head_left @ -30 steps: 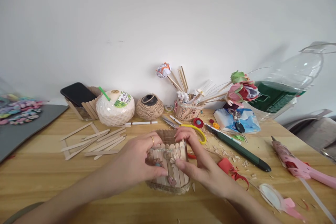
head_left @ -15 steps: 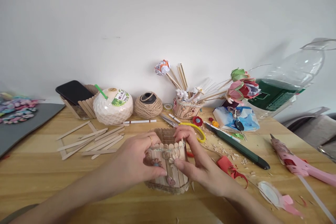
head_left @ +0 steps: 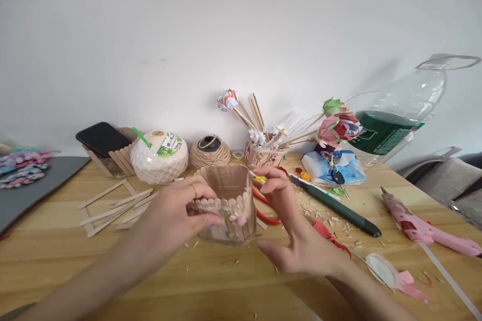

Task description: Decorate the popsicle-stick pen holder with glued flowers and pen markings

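So, using the ball of twine (head_left: 211, 154) as the landmark: the stick pot (head_left: 224, 188) is right in front of it, on the person's side, tipped so you can see down inside. It's kinda blurry, so I can't tell if its base touches the table (head_left: 181, 281). Left hand (head_left: 175, 210) has the near rim pinched between thumb and fingers. Right hand (head_left: 297, 228) is forward and right of the twine, thumb and fingers spread wide beside the pot; can't tell if a fingertip touches the far rim. Left of the twine there's a coconut (head_left: 160, 168) just beside it, plus loose sticks (head_left: 116, 208) forward of that. Just right of the twine sits a cup (head_left: 266, 156) of paper flowers, and a pink glue gun (head_left: 424, 228) lies well off to its right.
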Action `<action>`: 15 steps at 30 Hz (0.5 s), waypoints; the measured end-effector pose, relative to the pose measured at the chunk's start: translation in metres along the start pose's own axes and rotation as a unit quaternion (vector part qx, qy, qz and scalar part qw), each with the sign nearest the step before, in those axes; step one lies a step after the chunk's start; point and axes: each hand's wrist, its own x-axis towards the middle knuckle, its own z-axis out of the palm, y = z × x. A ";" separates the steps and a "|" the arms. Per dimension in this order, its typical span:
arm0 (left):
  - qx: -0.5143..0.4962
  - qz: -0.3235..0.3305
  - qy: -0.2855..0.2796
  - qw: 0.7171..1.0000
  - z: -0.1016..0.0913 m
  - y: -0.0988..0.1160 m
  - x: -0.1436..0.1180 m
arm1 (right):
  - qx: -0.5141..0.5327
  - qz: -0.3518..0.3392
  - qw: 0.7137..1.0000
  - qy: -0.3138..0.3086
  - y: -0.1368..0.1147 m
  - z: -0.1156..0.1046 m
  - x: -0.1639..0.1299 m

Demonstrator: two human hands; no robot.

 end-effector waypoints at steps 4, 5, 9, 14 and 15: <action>-0.069 -0.041 -0.011 0.997 -0.015 0.003 0.003 | 0.138 0.013 0.990 -0.007 -0.005 -0.015 -0.001; -0.090 -0.045 -0.022 0.995 -0.016 0.004 0.003 | 0.165 0.012 0.986 0.006 -0.004 -0.015 -0.002; -0.147 -0.056 -0.076 0.985 -0.012 0.008 0.000 | 0.129 0.019 0.990 0.059 0.000 -0.011 -0.007; -0.156 -0.083 -0.103 0.979 -0.004 0.013 -0.004 | 0.002 0.032 0.999 0.043 -0.009 -0.002 -0.012; -0.155 -0.083 -0.106 0.979 -0.003 0.013 -0.005 | -0.007 0.034 0.999 0.038 -0.011 -0.001 -0.011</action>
